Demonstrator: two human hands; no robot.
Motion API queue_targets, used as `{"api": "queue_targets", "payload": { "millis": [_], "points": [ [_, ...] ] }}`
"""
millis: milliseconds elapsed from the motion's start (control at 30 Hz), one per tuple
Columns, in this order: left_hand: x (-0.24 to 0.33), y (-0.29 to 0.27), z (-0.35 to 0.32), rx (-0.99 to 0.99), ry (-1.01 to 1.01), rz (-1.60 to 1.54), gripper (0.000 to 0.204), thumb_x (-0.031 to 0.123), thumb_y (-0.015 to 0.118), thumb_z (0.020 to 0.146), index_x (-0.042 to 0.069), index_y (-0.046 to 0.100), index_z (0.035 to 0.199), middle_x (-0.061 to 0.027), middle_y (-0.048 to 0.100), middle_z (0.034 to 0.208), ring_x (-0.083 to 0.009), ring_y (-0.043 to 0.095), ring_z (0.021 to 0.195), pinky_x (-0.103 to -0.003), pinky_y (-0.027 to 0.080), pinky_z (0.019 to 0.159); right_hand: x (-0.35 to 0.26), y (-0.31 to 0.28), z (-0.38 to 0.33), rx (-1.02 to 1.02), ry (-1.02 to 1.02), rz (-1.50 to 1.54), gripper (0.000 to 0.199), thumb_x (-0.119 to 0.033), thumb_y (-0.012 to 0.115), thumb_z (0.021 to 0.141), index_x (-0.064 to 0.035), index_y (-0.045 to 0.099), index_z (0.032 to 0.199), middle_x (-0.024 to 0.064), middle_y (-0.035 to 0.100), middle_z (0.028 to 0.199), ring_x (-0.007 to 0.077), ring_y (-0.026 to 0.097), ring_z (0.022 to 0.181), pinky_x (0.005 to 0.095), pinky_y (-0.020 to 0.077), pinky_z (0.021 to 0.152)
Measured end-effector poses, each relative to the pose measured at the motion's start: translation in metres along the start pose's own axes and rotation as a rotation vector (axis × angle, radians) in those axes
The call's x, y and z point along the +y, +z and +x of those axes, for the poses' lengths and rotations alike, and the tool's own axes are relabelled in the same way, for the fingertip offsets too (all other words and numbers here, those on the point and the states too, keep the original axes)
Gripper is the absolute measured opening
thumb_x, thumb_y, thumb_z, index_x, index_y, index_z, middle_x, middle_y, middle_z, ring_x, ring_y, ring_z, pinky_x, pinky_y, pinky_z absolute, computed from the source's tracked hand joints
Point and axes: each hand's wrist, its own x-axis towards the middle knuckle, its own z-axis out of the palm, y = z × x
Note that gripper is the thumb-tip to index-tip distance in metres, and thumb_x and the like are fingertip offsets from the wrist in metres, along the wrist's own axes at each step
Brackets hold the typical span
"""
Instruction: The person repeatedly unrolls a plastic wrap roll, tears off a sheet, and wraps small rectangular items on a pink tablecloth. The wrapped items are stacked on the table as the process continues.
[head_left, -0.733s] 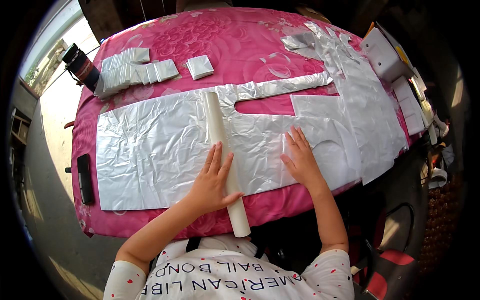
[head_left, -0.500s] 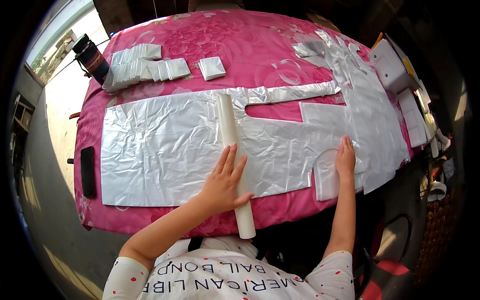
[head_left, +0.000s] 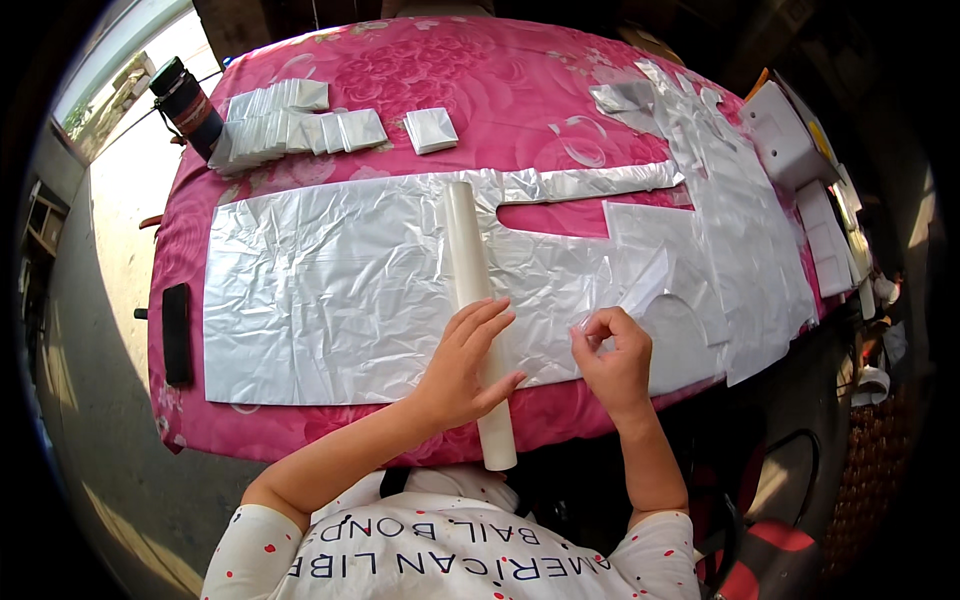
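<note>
Flat white plastic sheets (head_left: 320,290), cut like a vest-shaped bag or apron, lie stacked across the table. A long pale roller tube (head_left: 468,250) rests crosswise on them, its near end past the table's front edge. My left hand (head_left: 466,358) is over the tube with fingers spread, the thumb near its right side. To the right, my right hand (head_left: 614,358) pinches the edge of a thin translucent plastic sheet (head_left: 648,283), lifted off the stack. Beside its narrow strap (head_left: 590,182), pink cloth shows through a cut-out.
Folded white packets (head_left: 300,130) lie at the back left by a dark bottle (head_left: 186,108). A single folded stack (head_left: 431,130) sits nearby. A black oblong object (head_left: 176,335) lies at the left edge. White boxes (head_left: 785,130) line the right side of the pink tablecloth (head_left: 420,70).
My right hand has moved left and closed its fingers on a thin sheet, raising its edge. My left hand has shifted slightly and stays over the tube.
</note>
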Motion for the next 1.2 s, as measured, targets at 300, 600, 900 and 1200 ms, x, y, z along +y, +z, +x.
{"api": "queue_targets", "payload": {
  "millis": [300, 600, 900, 1200],
  "points": [
    [-0.064, -0.085, -0.048, 0.114, -0.974, -0.907, 0.016, 0.012, 0.064, 0.083, 0.001, 0.06, 0.094, -0.0082, 0.065, 0.082, -0.0149, 0.064, 0.073, -0.024, 0.05, 0.066, -0.052, 0.051, -0.053, -0.249, -0.263, 0.046, 0.035, -0.013, 0.07, 0.073, -0.0035, 0.058, 0.104, 0.0103, 0.055, 0.104, 0.0285, 0.055, 0.091, 0.0363, 0.0476, 0.076],
    [-0.113, -0.225, -0.107, -0.022, -1.116, -0.313, 0.015, 0.005, 0.063, 0.079, -0.001, 0.061, 0.093, -0.0074, 0.065, 0.08, -0.0119, 0.062, 0.071, -0.025, 0.05, 0.065, -0.048, 0.047, -0.099, -0.551, 0.361, -0.299, 0.044, -0.038, 0.068, 0.072, -0.0003, 0.055, 0.09, 0.0178, 0.064, 0.072, 0.0354, 0.063, 0.066, 0.042, 0.0498, 0.06],
    [-0.071, -0.204, -0.062, -0.328, -0.785, 1.07, 0.028, 0.003, 0.065, 0.071, -0.002, 0.059, 0.098, -0.015, 0.061, 0.106, -0.0244, 0.06, 0.094, -0.034, 0.049, 0.079, -0.036, 0.035, -0.096, -0.487, 0.369, -0.233, 0.04, -0.037, 0.065, 0.074, 0.0009, 0.057, 0.084, 0.0182, 0.063, 0.071, 0.035, 0.062, 0.066, 0.0424, 0.0493, 0.061],
    [-0.029, -0.009, -0.005, 0.024, -0.077, 0.165, 0.055, 0.003, 0.051, 0.078, -0.004, 0.036, 0.13, -0.0202, 0.036, 0.136, -0.0352, 0.036, 0.125, -0.041, 0.032, 0.103, -0.041, 0.037, -0.094, -0.54, 0.401, -0.219, 0.042, -0.038, 0.064, 0.075, 0.0023, 0.056, 0.083, 0.0201, 0.062, 0.07, 0.0362, 0.062, 0.065, 0.0427, 0.0492, 0.062]
  ]
}}
